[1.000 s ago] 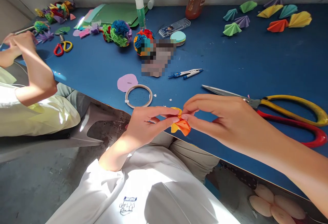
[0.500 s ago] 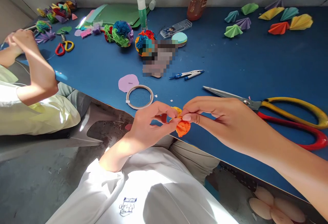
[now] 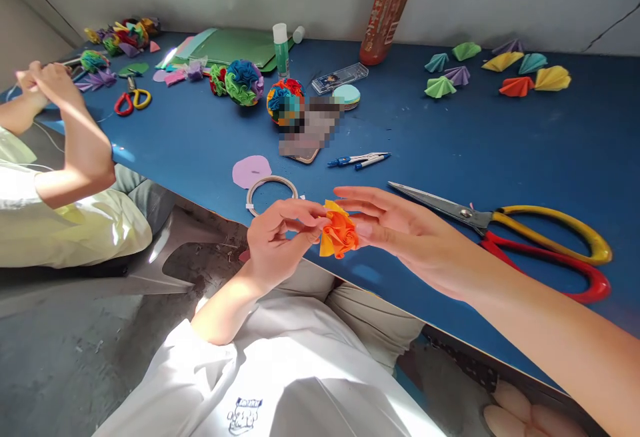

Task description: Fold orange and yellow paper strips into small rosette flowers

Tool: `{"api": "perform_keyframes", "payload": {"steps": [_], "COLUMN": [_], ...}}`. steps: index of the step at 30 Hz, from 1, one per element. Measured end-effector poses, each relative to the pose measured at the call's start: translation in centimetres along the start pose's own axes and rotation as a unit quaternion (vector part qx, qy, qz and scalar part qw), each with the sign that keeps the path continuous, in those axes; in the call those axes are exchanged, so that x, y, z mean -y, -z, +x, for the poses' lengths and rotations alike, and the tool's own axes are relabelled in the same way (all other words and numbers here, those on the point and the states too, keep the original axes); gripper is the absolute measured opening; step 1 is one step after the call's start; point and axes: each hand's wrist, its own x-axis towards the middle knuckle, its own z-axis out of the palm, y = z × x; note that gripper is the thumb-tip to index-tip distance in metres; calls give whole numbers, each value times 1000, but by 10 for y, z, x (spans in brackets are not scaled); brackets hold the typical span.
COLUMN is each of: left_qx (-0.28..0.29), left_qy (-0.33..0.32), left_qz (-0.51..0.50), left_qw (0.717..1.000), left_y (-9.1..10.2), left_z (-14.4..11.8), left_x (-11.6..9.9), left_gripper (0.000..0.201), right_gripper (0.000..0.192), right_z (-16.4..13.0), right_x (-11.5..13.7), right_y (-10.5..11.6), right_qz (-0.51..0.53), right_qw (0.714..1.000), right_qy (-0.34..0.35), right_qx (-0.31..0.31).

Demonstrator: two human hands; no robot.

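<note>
Over the table's front edge, my left hand (image 3: 280,240) pinches a small ruffled orange-and-yellow paper flower (image 3: 343,234) between thumb and fingertips. A spiral of orange folds shows on its near side. My right hand (image 3: 405,230) is on the flower's other side, fingers stretched out and apart, its thumb tip against or very near the orange folds. Just beyond my left hand lies a roll of narrow tape (image 3: 253,192), partly covered by that hand. Large scissors (image 3: 483,217) with one yellow and one red handle lie behind my right forearm.
On the blue table (image 3: 425,137) are a compass (image 3: 357,160), a blurred phone (image 3: 307,150), ruffled paper balls (image 3: 244,82), a glue stick (image 3: 281,50), paper circles (image 3: 346,96) and several pleated paper pieces (image 3: 516,86). Another person's hands (image 3: 50,84) are at the left, near smaller scissors (image 3: 133,98).
My right hand has loosened its pinch and its fingers have spread. The paper flower has turned and moved slightly left, showing more of its folds. The view has tilted a little upward.
</note>
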Motion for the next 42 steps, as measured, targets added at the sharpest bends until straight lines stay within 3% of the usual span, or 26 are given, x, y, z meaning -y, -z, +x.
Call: {"api": "perform_keyframes", "payload": {"steps": [4,8,10,16,19,23,30,36,42], "left_qx": [24,71,68,38,40,43,60,91,49], "left_qy": [-12,-58,-74,-34,-3,30,63,0,-112], "left_qz": [-7,-19,0,20,-23,-66,-25,37,189], "left_qw": [1000,996,995,999,999,996,996,995,974], "left_y": [1,-1,-3,-1,1,0,3,9,10], "left_z": [0,0,0,-1,-1,-2,-5,-2,5], "left_x": [-1,-2,-2,-4,-3,-1,-3,-5,-9], "left_gripper": [13,51,59,44,48,56,43,33,31], "right_gripper": [66,69,67,60,56,54,42,40,41], "right_z": [2,3,3,5,4,3,4,6,5], "right_x": [0,-1,-2,-6,-8,-7,-3,-3,-5], "right_y": [-3,-4,-4,-1,-1,-3,-3,-1,0], "right_qz": [28,38,41,14,-20,7,33,35,20], "right_qw": [999,999,999,999,997,998,999,999,1000], "right_qy": [-28,-19,-11,41,69,58,41,25,9], "right_qx": [-21,-17,-14,-31,-23,1,5,7,5]}}
